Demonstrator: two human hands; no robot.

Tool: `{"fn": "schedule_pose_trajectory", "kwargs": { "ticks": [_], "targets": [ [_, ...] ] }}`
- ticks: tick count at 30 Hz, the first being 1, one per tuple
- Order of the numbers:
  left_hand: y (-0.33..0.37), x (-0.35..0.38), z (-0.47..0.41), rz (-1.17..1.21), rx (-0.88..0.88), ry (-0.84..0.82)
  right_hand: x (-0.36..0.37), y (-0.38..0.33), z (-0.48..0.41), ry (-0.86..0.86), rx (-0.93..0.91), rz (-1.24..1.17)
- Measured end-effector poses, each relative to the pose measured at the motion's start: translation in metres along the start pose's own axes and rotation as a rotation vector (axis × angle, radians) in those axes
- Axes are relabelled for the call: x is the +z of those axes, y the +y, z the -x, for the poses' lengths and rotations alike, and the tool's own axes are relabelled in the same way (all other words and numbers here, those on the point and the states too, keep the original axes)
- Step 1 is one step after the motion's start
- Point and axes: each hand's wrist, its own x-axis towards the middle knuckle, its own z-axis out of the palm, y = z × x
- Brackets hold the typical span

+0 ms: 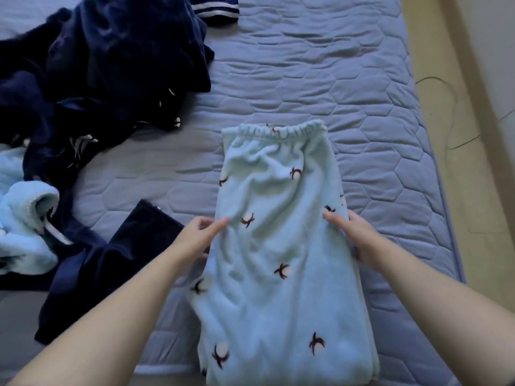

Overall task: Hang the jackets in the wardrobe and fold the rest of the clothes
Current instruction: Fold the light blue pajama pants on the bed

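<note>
left hand point(201, 234), right hand point(359, 236) pinch opposite edges of trousers point(281, 260).

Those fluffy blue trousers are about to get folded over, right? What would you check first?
1. The light blue trousers lie lengthwise with the waistband at the far end: ok.
2. The left hand holds the left edge: ok.
3. The right hand holds the right edge, level with the left hand: ok.
4. Fabric smooth: not ok, there are creases below the waistband.
5. Bare mattress around the trousers to fold on: ok.
6. The dark navy clothes are out of the way: ok for the pile at far left. For the piece by the left forearm, cannot tell.
</note>
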Motion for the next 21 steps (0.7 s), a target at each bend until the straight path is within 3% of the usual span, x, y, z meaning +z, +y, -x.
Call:
{"fn": "schedule_pose_trajectory", "kwargs": {
  "ticks": [3, 7, 12, 17, 19, 21],
  "targets": [
    [0.037, 0.023, -0.034, -0.048, 0.201, -0.065, 0.018, -0.034, -0.034, 0.014, -0.124, 0.039],
    [0.052, 0.039, -0.053, 0.009, 0.419, 0.275, 0.036, -0.058, -0.062, 0.067, -0.311, 0.054],
    [0.041, 0.037, -0.062, 0.053, 0.328, 0.32, 0.044, -0.062, -0.069, -0.038, -0.311, -0.024],
    [0.088, 0.027, -0.081, -0.007, 0.642, 0.445, 0.05, -0.083, -0.067, -0.203, -0.277, -0.232],
    [0.092, 0.023, -0.088, 0.036, 0.508, 0.343, 0.048, -0.084, -0.067, -0.233, -0.221, -0.229],
    [0.099, 0.018, -0.092, 0.178, 0.248, 0.079, 0.045, -0.086, -0.07, -0.234, -0.126, -0.213]
  ]
}}
